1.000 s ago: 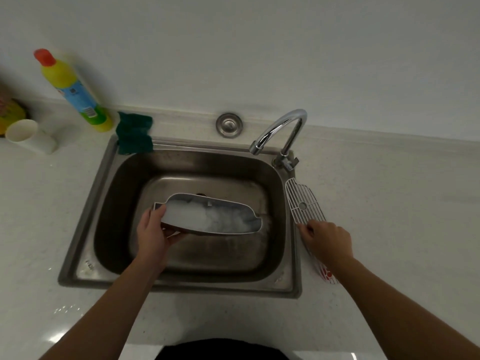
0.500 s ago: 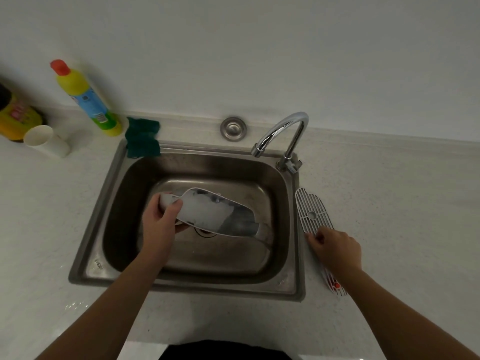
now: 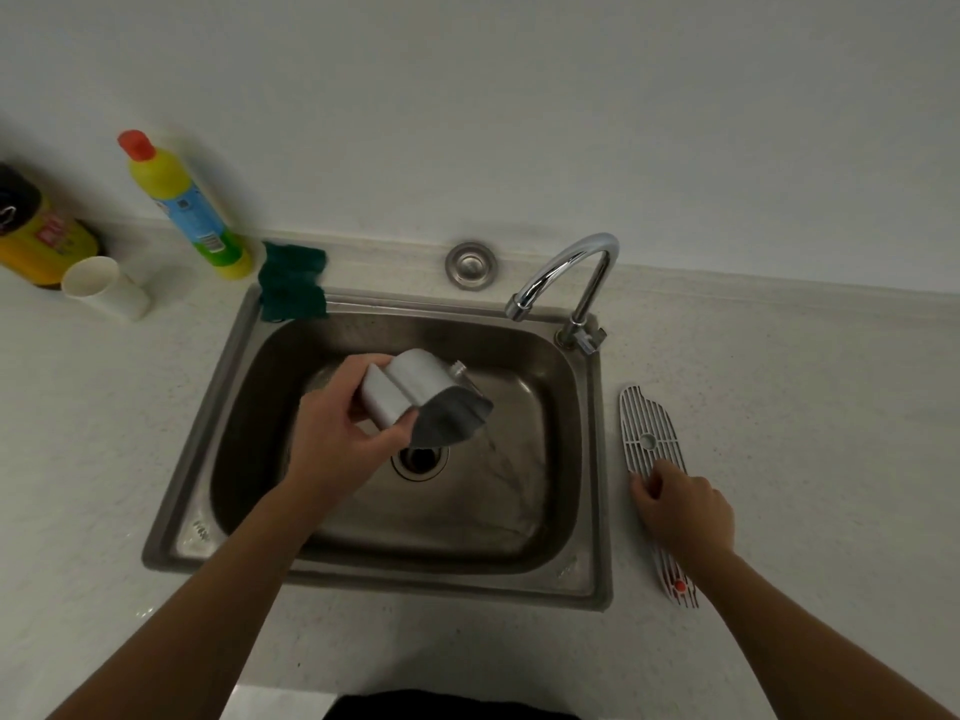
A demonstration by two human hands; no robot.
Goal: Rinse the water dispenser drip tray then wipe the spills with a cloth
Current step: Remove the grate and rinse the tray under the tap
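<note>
My left hand (image 3: 340,426) grips the white drip tray (image 3: 415,394) over the steel sink (image 3: 587,459). The tray is tipped steeply, its right end down, and water runs off that end into the basin beside the drain (image 3: 420,459). My right hand (image 3: 683,511) rests on the white slotted tray grille (image 3: 647,433), which lies flat on the counter right of the sink; a red dot shows at the grille's near end. A dark green cloth (image 3: 293,280) hangs over the sink's back left corner.
The chrome tap (image 3: 569,272) arches over the sink's back right; no water comes from it. A yellow detergent bottle (image 3: 184,205), a white paper cup (image 3: 104,287) and a yellow jar (image 3: 36,236) stand at the back left. Pale counter surrounds the sink.
My left hand has tilted the drip tray from nearly level to steeply tipped, and its water now pours into the sink. My right hand stays on the grille.
</note>
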